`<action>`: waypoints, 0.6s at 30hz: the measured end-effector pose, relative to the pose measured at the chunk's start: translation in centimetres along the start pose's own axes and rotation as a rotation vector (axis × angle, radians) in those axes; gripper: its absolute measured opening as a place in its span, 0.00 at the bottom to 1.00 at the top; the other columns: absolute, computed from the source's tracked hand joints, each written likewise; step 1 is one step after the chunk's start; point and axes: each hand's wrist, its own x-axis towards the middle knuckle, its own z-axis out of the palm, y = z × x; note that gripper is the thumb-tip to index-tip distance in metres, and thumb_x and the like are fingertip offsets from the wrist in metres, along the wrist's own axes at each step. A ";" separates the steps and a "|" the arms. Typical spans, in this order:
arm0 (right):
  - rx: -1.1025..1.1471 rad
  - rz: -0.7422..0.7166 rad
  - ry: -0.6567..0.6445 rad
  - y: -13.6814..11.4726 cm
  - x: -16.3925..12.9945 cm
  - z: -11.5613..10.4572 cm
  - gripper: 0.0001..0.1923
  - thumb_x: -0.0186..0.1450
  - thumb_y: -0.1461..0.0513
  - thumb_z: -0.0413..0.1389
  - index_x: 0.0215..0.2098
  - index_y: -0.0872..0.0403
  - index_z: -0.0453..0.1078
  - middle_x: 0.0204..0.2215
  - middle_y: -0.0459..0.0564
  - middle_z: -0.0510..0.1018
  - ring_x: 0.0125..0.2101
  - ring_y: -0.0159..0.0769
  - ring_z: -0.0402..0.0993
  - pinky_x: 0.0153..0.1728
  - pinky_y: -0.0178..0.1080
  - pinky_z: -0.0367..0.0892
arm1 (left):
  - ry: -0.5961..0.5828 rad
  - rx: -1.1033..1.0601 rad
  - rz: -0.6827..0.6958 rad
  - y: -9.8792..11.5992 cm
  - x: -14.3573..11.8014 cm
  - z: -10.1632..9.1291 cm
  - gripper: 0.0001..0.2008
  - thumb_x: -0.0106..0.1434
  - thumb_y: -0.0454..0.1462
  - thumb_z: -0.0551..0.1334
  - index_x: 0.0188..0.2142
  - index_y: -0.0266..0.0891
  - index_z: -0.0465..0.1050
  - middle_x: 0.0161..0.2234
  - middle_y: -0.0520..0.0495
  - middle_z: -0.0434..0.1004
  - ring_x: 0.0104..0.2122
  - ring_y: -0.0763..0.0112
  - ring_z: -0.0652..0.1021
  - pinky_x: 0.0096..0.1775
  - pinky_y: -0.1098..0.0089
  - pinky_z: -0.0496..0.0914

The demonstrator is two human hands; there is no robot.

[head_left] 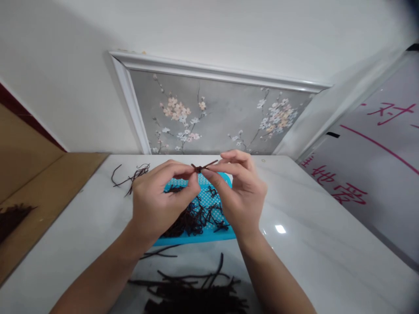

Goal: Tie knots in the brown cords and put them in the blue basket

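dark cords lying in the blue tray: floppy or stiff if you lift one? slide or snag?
Likely floppy: the dark cords lie bent and tangled in the blue tray. Probably light, being very thin. Lifting one may drag its neighbours along. The knotted piece pinched between left hand and right hand sticks out straight, so short lengths seem to hold shape.

The cord (203, 166) was dark reddish brown, as were the strips (196, 290) at lower centre. The tray (209, 198) was turquoise with a white dotted mesh. The desk (321, 235) was white marble, faintly grey-veined. The panel (222, 117) was grey with pink-white blossoms.
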 end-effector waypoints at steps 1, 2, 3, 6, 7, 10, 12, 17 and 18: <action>-0.019 -0.004 0.012 0.1 0.0 0.0 0.06 0.59 0.66 0.66 0.32 0.48 0.79 0.41 0.48 0.75 0.44 0.37 0.74 0.47 0.44 0.71 | 0.000 -0.003 -0.036 0.0 0.0 0.0 0.03 0.59 0.32 0.64 0.30 0.42 0.76 0.27 0.56 0.79 0.26 0.76 0.78 0.32 0.75 0.75; -0.034 0.000 0.021 0.1 0.0 0.0 0.05 0.60 0.66 0.65 0.32 0.48 0.79 0.41 0.48 0.75 0.45 0.37 0.73 0.48 0.45 0.70 | -0.001 -0.008 -0.069 0.1 0.0 0.1 0.03 0.58 0.32 0.65 0.30 0.42 0.76 0.27 0.56 0.79 0.26 0.77 0.78 0.31 0.75 0.75; -0.044 0.008 0.029 0.2 0.0 0.0 0.05 0.60 0.65 0.65 0.33 0.48 0.78 0.41 0.48 0.74 0.46 0.37 0.73 0.49 0.45 0.70 | -0.002 -0.016 -0.097 0.1 0.0 0.1 0.03 0.58 0.32 0.65 0.29 0.42 0.76 0.26 0.57 0.79 0.25 0.77 0.78 0.30 0.76 0.75; -0.014 0.027 0.032 0.1 -0.1 0.0 0.03 0.62 0.64 0.63 0.33 0.49 0.77 0.38 0.48 0.74 0.43 0.37 0.73 0.47 0.45 0.70 | -0.001 -0.053 -0.130 0.0 -0.1 0.2 0.03 0.56 0.32 0.65 0.29 0.42 0.76 0.25 0.56 0.78 0.24 0.76 0.78 0.29 0.75 0.75; 0.008 0.033 0.013 0.1 -0.1 0.1 0.03 0.62 0.64 0.63 0.34 0.49 0.76 0.37 0.47 0.75 0.41 0.37 0.73 0.45 0.45 0.70 | 0.002 -0.071 -0.124 -0.1 -0.1 0.2 0.03 0.57 0.33 0.66 0.29 0.43 0.76 0.26 0.56 0.78 0.25 0.76 0.78 0.30 0.75 0.75; 0.045 0.059 -0.076 0.0 -0.4 0.4 0.03 0.62 0.62 0.63 0.35 0.48 0.75 0.33 0.46 0.78 0.37 0.36 0.74 0.41 0.43 0.70 | 0.006 -0.123 -0.080 -0.1 0.0 0.0 0.03 0.58 0.33 0.66 0.31 0.43 0.76 0.27 0.55 0.79 0.26 0.76 0.77 0.31 0.73 0.75; 0.043 0.082 -0.106 0.0 -0.6 0.6 0.04 0.62 0.61 0.64 0.36 0.48 0.75 0.33 0.46 0.80 0.36 0.36 0.74 0.40 0.43 0.70 | -0.005 -0.131 -0.041 -0.1 0.1 -0.1 0.03 0.59 0.33 0.66 0.32 0.43 0.76 0.28 0.55 0.78 0.27 0.75 0.77 0.31 0.72 0.74; 0.043 0.109 -0.090 0.2 -0.9 0.8 0.02 0.64 0.61 0.61 0.36 0.48 0.76 0.32 0.46 0.81 0.34 0.35 0.75 0.39 0.42 0.70 | -0.046 -0.095 0.147 -0.5 0.3 0.0 0.05 0.60 0.31 0.63 0.33 0.44 0.74 0.28 0.53 0.77 0.27 0.73 0.77 0.30 0.70 0.73; 0.034 0.105 -0.081 0.2 -0.9 0.8 0.02 0.64 0.61 0.61 0.36 0.48 0.76 0.32 0.45 0.81 0.34 0.35 0.75 0.39 0.42 0.70 | -0.036 -0.079 0.192 -0.6 0.2 0.0 0.06 0.60 0.30 0.63 0.34 0.45 0.74 0.28 0.53 0.77 0.28 0.72 0.77 0.31 0.69 0.73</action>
